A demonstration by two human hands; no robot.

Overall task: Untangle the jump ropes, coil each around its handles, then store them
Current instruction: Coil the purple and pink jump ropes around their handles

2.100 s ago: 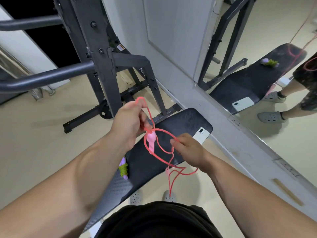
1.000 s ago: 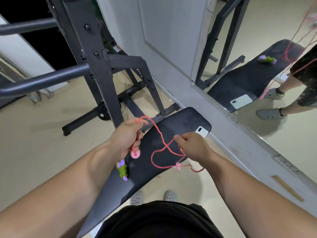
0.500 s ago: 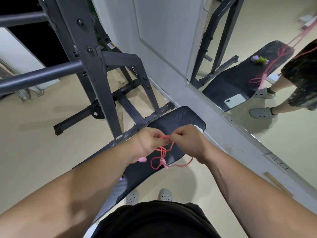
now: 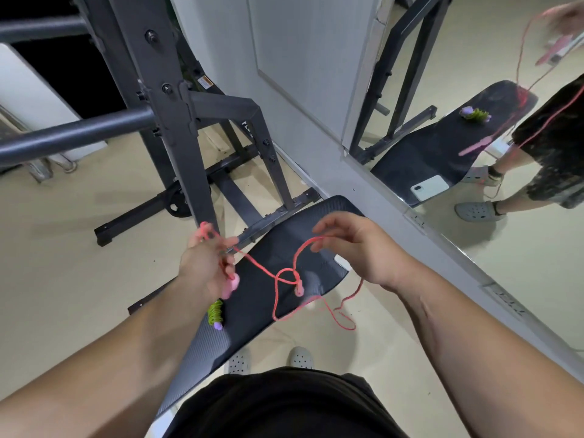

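A pink jump rope [image 4: 264, 269] stretches between my two hands above the black bench pad [image 4: 278, 248]. My left hand [image 4: 205, 263] grips a pink handle [image 4: 229, 287], with rope looped over its fingers. My right hand [image 4: 350, 248] pinches the rope near a bend. A loose knot sits in the rope's middle, and the second pink handle [image 4: 299, 289] dangles below it. More rope hangs in loops toward the floor. A green jump rope [image 4: 215, 313], coiled around purple handles, lies on the pad's left edge.
A dark steel rack [image 4: 177, 121] with a horizontal bar stands beyond the bench. A wall mirror [image 4: 474, 90] on the right reflects the bench, a white phone and legs. A white phone [image 4: 343, 263] lies on the pad, partly hidden by my right wrist.
My hands were close together over the pad; now they have pulled apart, drawing the pink rope out between them. The knot and the dangling handle now show.
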